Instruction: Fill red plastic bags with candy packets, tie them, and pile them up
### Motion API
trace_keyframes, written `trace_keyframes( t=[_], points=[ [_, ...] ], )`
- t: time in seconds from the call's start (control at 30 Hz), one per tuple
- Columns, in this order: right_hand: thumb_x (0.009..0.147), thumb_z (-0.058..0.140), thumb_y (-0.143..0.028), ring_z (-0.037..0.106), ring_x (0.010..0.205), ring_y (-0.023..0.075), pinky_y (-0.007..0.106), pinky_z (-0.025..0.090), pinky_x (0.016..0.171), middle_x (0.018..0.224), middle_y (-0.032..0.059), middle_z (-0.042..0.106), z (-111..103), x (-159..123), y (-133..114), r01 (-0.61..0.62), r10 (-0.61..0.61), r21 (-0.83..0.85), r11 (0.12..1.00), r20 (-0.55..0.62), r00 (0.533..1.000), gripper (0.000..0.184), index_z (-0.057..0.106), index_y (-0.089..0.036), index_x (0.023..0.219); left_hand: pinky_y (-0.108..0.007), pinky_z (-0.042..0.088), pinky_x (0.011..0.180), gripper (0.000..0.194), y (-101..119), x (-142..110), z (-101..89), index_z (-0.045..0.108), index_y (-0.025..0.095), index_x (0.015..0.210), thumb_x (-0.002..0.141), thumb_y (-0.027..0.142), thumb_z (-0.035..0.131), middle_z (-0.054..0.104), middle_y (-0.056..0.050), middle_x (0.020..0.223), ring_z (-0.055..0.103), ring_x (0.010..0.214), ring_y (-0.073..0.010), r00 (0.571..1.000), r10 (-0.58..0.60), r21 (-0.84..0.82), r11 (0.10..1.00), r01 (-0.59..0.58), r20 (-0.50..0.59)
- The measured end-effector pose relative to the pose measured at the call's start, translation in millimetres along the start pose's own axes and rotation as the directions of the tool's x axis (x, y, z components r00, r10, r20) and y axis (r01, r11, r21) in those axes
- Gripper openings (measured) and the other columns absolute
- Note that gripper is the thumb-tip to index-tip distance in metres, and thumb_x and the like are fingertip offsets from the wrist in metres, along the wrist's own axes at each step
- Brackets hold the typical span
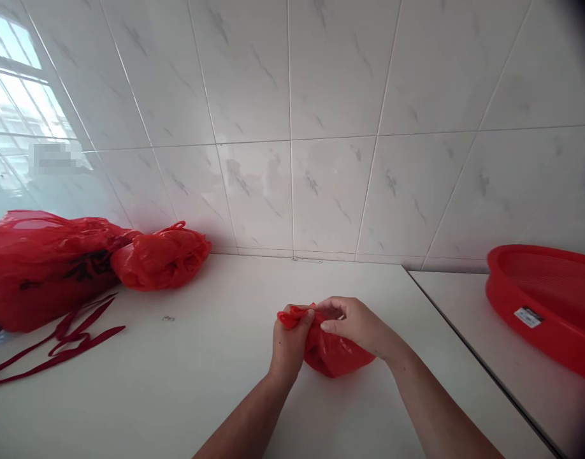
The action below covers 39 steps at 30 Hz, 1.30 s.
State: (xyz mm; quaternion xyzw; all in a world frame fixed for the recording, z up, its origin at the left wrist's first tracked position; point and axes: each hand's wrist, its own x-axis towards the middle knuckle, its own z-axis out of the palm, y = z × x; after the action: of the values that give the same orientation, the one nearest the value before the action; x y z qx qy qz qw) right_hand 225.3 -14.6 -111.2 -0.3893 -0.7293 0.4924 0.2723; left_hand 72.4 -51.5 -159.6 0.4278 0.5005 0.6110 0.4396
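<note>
A small red plastic bag (pixel 338 354) rests on the white worktop (pixel 216 376), its lower part rounded out. What is inside it cannot be seen. My left hand (pixel 288 347) is closed around the bag's gathered neck, and a crumpled end sticks out above the thumb. Just to the right, my right hand (pixel 362 324) is curved over the bag, close to the neck. A gap shows between its thumb and forefinger, with nothing visible gripped there; the other fingers are partly hidden.
At the left lie a large red bag (pixel 44 274), a bundled red bag (pixel 163 258) and dark red straps (pixel 82 341). A red plastic basket (pixel 550 328) with a white label stands at the right, beyond a worktop seam. A tiled wall (pixel 331 191) closes the back.
</note>
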Motion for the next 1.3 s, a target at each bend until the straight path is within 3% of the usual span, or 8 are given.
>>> trace_keyframes(
  t=[0.17, 0.33, 0.6, 0.77, 0.87, 0.97, 1.1, 1.3],
  points=[
    [0.075, 0.063, -0.034, 0.06, 0.069, 0.0167, 0.032, 0.047, 0.068, 0.076, 0.002, 0.065, 7, 11, 17, -0.062, 0.082, 0.336, 0.94, -0.047, 0.996, 0.016, 0.06, -0.019, 0.077, -0.03, 0.049, 0.071, 0.032, -7, 2, -4.0, 0.06, 0.017, 0.096, 0.075, 0.04, 0.066, 0.066, -0.006, 0.087, 0.062, 0.081, -0.0189, 0.998, -0.008, -0.183, 0.983, 0.02, 0.066],
    [0.074, 0.066, -0.039, 0.06, 0.077, 0.0168, 0.033, 0.048, 0.075, 0.082, 0.0008, 0.063, 11, 16, 24, 0.08, -0.051, 0.738, 0.67, -0.062, 0.997, 0.022, 0.056, -0.022, 0.083, -0.028, 0.048, 0.07, 0.029, -15, 7, -9.7, 0.058, 0.018, 0.096, 0.081, 0.043, 0.057, 0.062, -0.005, 0.091, 0.06, 0.078, -0.015, 0.987, -0.056, -0.322, 0.941, 0.103, 0.151],
    [0.085, 0.051, -0.043, 0.046, 0.059, 0.0105, 0.026, 0.04, 0.062, 0.063, -0.002, 0.05, 10, 9, 17, 0.062, -0.082, 0.253, 0.965, 0.071, 0.994, 0.033, 0.054, -0.018, 0.065, -0.023, 0.036, 0.05, 0.033, -7, 18, -21.9, 0.061, 0.015, 0.07, 0.083, 0.041, 0.048, 0.055, 0.0, 0.06, 0.045, 0.052, -0.01, 0.998, 0.011, 0.131, 0.991, -0.019, 0.063],
    [0.082, 0.051, -0.03, 0.047, 0.057, 0.0117, 0.025, 0.038, 0.055, 0.064, -0.0055, 0.05, 15, 7, 15, 0.002, -0.002, -0.01, 1.0, 0.051, 0.999, 0.029, 0.055, -0.029, 0.111, -0.029, 0.046, 0.065, 0.033, 0, 17, -22.8, 0.066, 0.015, 0.084, 0.082, 0.044, 0.051, 0.065, -0.005, 0.077, 0.058, 0.071, -0.0174, 0.994, 0.065, 0.123, 0.99, -0.076, 0.084],
    [0.079, 0.05, -0.028, 0.047, 0.054, 0.012, 0.024, 0.035, 0.05, 0.063, -0.005, 0.053, 20, 10, 21, -0.042, 0.038, -0.093, 0.995, -0.035, 0.999, 0.02, 0.058, -0.028, 0.098, -0.032, 0.048, 0.071, 0.028, -2, 10, -16.6, 0.068, 0.017, 0.086, 0.084, 0.04, 0.052, 0.066, -0.007, 0.084, 0.06, 0.078, -0.0194, 0.984, 0.147, 0.201, 0.966, -0.165, 0.102],
    [0.079, 0.05, -0.027, 0.049, 0.056, 0.0122, 0.025, 0.036, 0.053, 0.065, -0.0029, 0.056, 23, 14, 28, -0.028, 0.022, -0.065, 0.997, -0.089, 0.996, 0.01, 0.055, -0.022, 0.072, -0.034, 0.047, 0.077, 0.016, -7, 2, -7.5, 0.065, 0.021, 0.089, 0.083, 0.029, 0.053, 0.065, -0.005, 0.091, 0.059, 0.085, -0.0194, 0.956, 0.254, 0.288, 0.914, -0.286, 0.146],
    [0.08, 0.052, -0.029, 0.052, 0.065, 0.0135, 0.028, 0.041, 0.063, 0.071, -0.0021, 0.057, 19, 16, 29, -0.002, 0.01, 0.147, 0.989, -0.055, 0.998, 0.01, 0.053, -0.02, 0.075, -0.033, 0.046, 0.078, 0.027, -15, -2, -1.4, 0.057, 0.023, 0.104, 0.077, 0.022, 0.06, 0.06, -0.006, 0.104, 0.057, 0.093, -0.0203, 0.934, 0.326, 0.383, 0.852, -0.358, 0.147],
    [0.08, 0.055, -0.028, 0.051, 0.069, 0.0125, 0.027, 0.041, 0.072, 0.066, -0.0024, 0.051, 15, 12, 23, 0.056, -0.073, 0.441, 0.896, 0.021, 0.997, 0.022, 0.049, -0.018, 0.061, -0.026, 0.042, 0.064, 0.025, -18, 5, -7.0, 0.068, 0.024, 0.087, 0.088, 0.025, 0.043, 0.054, -0.002, 0.078, 0.052, 0.069, -0.0145, 0.942, 0.274, 0.444, 0.832, -0.333, 0.193]
  ],
)
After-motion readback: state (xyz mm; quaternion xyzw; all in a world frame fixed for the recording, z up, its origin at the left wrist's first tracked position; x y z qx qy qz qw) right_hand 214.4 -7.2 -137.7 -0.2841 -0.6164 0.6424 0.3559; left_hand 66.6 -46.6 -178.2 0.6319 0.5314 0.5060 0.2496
